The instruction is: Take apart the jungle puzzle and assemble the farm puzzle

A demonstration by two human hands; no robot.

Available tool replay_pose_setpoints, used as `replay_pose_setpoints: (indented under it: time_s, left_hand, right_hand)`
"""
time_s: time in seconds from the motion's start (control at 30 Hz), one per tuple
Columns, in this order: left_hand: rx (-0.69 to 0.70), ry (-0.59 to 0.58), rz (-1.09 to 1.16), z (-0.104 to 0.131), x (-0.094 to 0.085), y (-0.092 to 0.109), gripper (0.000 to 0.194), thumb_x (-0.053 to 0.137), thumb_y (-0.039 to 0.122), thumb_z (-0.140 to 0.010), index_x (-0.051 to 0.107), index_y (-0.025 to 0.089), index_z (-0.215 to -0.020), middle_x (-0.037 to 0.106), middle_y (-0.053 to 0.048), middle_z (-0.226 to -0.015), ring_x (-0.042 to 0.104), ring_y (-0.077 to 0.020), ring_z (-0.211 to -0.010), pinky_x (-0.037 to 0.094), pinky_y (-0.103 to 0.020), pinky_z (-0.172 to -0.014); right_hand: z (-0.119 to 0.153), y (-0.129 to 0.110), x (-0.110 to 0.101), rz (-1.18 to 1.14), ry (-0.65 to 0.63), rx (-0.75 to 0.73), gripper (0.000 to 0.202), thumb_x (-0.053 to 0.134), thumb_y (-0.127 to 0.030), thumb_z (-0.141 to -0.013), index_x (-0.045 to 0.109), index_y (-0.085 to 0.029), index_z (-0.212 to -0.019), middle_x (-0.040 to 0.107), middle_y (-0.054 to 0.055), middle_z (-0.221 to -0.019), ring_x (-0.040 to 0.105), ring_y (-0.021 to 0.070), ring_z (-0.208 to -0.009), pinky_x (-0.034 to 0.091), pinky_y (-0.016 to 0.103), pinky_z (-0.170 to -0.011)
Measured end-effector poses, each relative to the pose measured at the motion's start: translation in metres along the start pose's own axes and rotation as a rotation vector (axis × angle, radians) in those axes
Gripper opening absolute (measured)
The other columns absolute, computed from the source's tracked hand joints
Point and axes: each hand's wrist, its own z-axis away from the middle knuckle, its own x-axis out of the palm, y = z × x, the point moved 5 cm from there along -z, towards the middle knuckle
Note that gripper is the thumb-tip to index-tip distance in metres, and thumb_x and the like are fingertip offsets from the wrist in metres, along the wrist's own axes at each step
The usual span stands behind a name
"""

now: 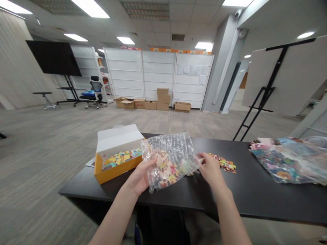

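A clear plastic bag (pixel 176 149) with colourful jigsaw puzzle pieces (pixel 166 170) inside is held up over the dark table. My left hand (pixel 143 175) grips its left side, thumb in front. At the right edge of the bag, my right hand (pixel 211 170) pinches the plastic between thumb and fingers. Loose puzzle pieces (pixel 227 165) lie on the table behind and beside my right hand, which partly hides them. To the left stands an open yellow box (pixel 119 174) with its white lid raised, holding many more pieces (pixel 122 158).
The black table (pixel 245 197) carries more plastic bags of colourful contents (pixel 288 163) at the right. Beyond it are a flip-chart stand (pixel 265 92), cardboard boxes (pixel 163 98) along white shelving, an office chair (pixel 94 92) and a large screen (pixel 55 58).
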Motion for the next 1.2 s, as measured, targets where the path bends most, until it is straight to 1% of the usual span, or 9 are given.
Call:
replay_pose_setpoints:
  time_s: [0.07, 0.13, 0.3, 0.47, 0.57, 0.73, 0.9, 1.1, 1.2]
  left_hand:
    - [0.005, -0.013, -0.023, -0.001, -0.002, -0.001, 0.041, 0.073, 0.014, -0.083, 0.064, 0.011, -0.122, 0.079, -0.014, -0.099, 0.078, -0.0275, -0.085, 0.065, -0.035, -0.076]
    - [0.009, -0.019, -0.056, -0.003, -0.004, -0.003, 0.044, 0.076, 0.015, -0.081, 0.064, 0.011, -0.123, 0.078, -0.014, -0.101, 0.078, -0.0269, -0.084, 0.064, -0.033, -0.071]
    - [0.003, -0.043, -0.14, -0.002, 0.004, -0.01, 0.052, 0.082, 0.017, -0.076, 0.063, 0.017, -0.125, 0.077, -0.012, -0.107, 0.077, -0.0249, -0.084, 0.063, -0.032, -0.069]
    - [-0.023, -0.137, -0.218, 0.003, 0.02, -0.018, 0.057, 0.085, 0.023, -0.075, 0.062, 0.016, -0.126, 0.076, -0.014, -0.11, 0.075, -0.029, -0.097, 0.06, -0.035, -0.083]
    - [-0.047, -0.169, -0.249, 0.001, 0.023, -0.022, 0.057, 0.084, 0.026, -0.077, 0.06, 0.017, -0.128, 0.075, -0.015, -0.114, 0.075, -0.0306, -0.1, 0.059, -0.038, -0.084]
    - [-0.033, -0.203, -0.263, 0.002, 0.03, -0.025, 0.049, 0.083, 0.025, -0.079, 0.064, 0.018, -0.124, 0.075, -0.014, -0.111, 0.074, -0.0285, -0.099, 0.058, -0.035, -0.082]
    - [-0.028, -0.196, -0.246, 0.002, 0.029, -0.023, 0.049, 0.081, 0.022, -0.08, 0.065, 0.019, -0.126, 0.075, -0.014, -0.112, 0.075, -0.0282, -0.096, 0.06, -0.034, -0.078]
    - [-0.016, -0.128, -0.198, 0.001, 0.015, -0.008, 0.053, 0.078, 0.019, -0.082, 0.061, 0.019, -0.133, 0.07, -0.018, -0.128, 0.073, -0.0324, -0.108, 0.062, -0.036, -0.079]
    - [0.066, -0.07, -0.161, 0.001, 0.008, 0.004, 0.058, 0.075, 0.017, -0.085, 0.055, 0.021, -0.139, 0.069, -0.017, -0.132, 0.073, -0.0316, -0.108, 0.064, -0.036, -0.076]
  right_hand:
    - [-0.002, 0.005, -0.021, -0.186, 0.143, 0.094, 0.029, 0.059, -0.042, -0.086, 0.072, -0.017, -0.09, 0.075, 0.009, -0.083, 0.066, 0.0209, -0.068, 0.051, 0.034, -0.07]
    - [-0.002, 0.004, -0.033, -0.409, 0.155, 0.143, 0.038, 0.062, -0.052, -0.084, 0.072, -0.017, -0.095, 0.074, 0.008, -0.081, 0.065, 0.0198, -0.067, 0.051, 0.032, -0.065]
    - [0.01, -0.029, -0.008, -0.6, -0.404, 0.032, 0.044, 0.068, -0.058, -0.083, 0.076, -0.017, -0.099, 0.075, 0.008, -0.083, 0.069, 0.0222, -0.073, 0.055, 0.033, -0.067]
    - [0.019, -0.045, 0.021, -0.449, -0.52, -0.106, 0.038, 0.068, -0.051, -0.086, 0.077, -0.02, -0.106, 0.078, 0.009, -0.099, 0.072, 0.0289, -0.095, 0.057, 0.038, -0.085]
    - [0.021, -0.051, 0.028, -0.421, -0.513, -0.107, 0.038, 0.065, -0.049, -0.088, 0.075, -0.023, -0.114, 0.078, 0.007, -0.102, 0.072, 0.0265, -0.093, 0.057, 0.034, -0.083]
    - [0.023, -0.064, 0.025, -0.25, -0.464, -0.105, 0.025, 0.065, -0.044, -0.087, 0.077, -0.026, -0.099, 0.078, 0.005, -0.087, 0.071, 0.0235, -0.078, 0.056, 0.031, -0.071]
    - [0.022, -0.065, 0.023, -0.293, -0.384, -0.097, 0.02, 0.065, -0.043, -0.088, 0.075, -0.028, -0.093, 0.076, 0.004, -0.086, 0.07, 0.0235, -0.077, 0.056, 0.033, -0.072]
    - [0.007, -0.038, 0.004, -0.595, -0.234, 0.016, 0.038, 0.072, -0.056, -0.08, 0.07, -0.02, -0.093, 0.074, 0.005, -0.082, 0.069, 0.0219, -0.075, 0.055, 0.032, -0.069]
    - [-0.001, -0.009, -0.018, -0.769, -0.036, 0.168, 0.049, 0.081, -0.057, -0.071, 0.066, -0.02, -0.099, 0.076, 0.006, -0.084, 0.071, 0.0211, -0.075, 0.056, 0.031, -0.067]
